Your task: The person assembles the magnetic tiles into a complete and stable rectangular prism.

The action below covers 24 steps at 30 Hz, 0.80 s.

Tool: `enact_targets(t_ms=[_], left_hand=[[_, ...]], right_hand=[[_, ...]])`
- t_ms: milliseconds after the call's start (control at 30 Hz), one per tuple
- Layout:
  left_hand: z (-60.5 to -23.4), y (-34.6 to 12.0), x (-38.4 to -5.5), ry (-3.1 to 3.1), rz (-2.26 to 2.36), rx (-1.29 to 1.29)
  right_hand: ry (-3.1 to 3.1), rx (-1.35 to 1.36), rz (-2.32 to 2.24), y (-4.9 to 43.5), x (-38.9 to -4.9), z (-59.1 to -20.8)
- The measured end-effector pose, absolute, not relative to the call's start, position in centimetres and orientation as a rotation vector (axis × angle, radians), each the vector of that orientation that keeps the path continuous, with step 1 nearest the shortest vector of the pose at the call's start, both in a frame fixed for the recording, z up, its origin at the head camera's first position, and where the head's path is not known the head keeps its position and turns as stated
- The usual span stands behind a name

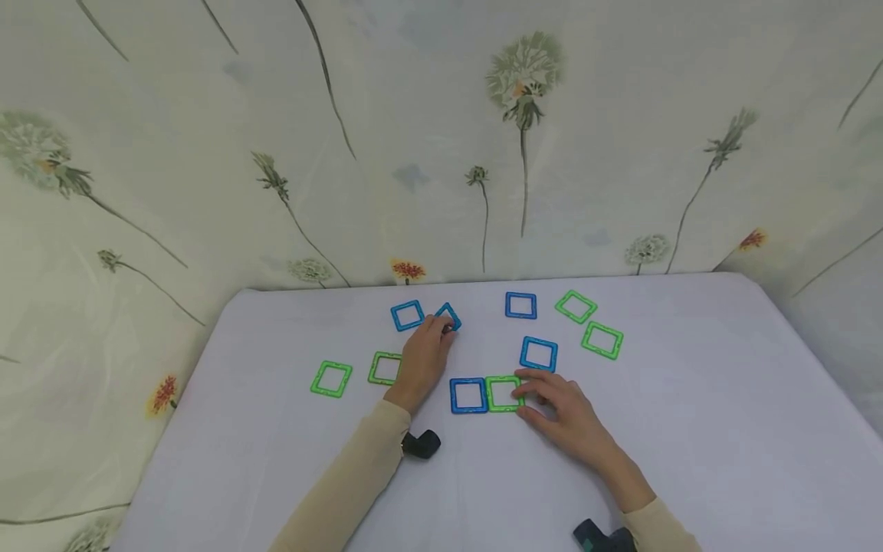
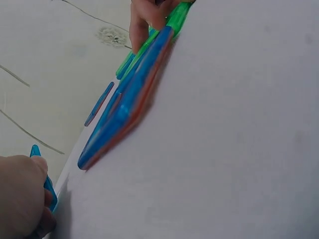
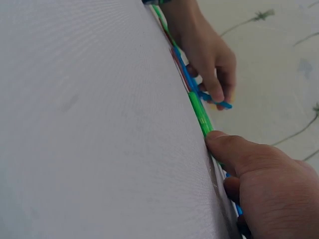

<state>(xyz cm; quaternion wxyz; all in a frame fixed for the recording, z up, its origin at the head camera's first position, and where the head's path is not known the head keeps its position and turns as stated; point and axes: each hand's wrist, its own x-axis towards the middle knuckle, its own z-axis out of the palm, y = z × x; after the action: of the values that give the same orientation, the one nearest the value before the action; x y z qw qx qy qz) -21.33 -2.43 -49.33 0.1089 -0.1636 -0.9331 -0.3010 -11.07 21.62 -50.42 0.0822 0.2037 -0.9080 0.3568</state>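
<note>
While the R hand (image 1: 562, 414) grips the right side of a green square (image 1: 503, 409), just below centre of the head view, the L hand (image 1: 426, 356) is out centre-left w/ a tilted blue tile (image 1: 454, 313) pinched in its fingers! Both hands clamped, then: R thumb & fingers on green, L on blue. Green sits edge to edge w/ the joined blue square (image 1: 469, 381) to its left, on the white cloth (image 1: 241, 460).

Risks, quick: a sideways nudge from R could break that blue-green join or twist it out of line. The loose blue square (image 1: 541, 341) lies just beside the R fingers, so a knuckle could knock it askew. L hand overlaps the partly hidden green piece (image 1: 386, 353) too; a low wrist might drag it. And if the L pinch is shallow, its tile could slip or swivel; can't tell how deep that hold goes.

Views now! Head cam gives the full layout, but only the wrist cams catch a reddish lower edge on the joined blue. R wrist cam also has the L tile poking past the fingertips, right of centre, upper half. Fully off the cloth? Can't tell.
</note>
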Motion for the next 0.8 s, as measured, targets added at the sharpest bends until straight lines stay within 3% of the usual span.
enact_targets(t_ms=[800], left_hand=[[-49.4, -4.4, -19.7, -2.663, -1.170, -0.459]], right_hand=[[-2.687, 0.622, 1.062, 21.6, -11.1, -50.6]])
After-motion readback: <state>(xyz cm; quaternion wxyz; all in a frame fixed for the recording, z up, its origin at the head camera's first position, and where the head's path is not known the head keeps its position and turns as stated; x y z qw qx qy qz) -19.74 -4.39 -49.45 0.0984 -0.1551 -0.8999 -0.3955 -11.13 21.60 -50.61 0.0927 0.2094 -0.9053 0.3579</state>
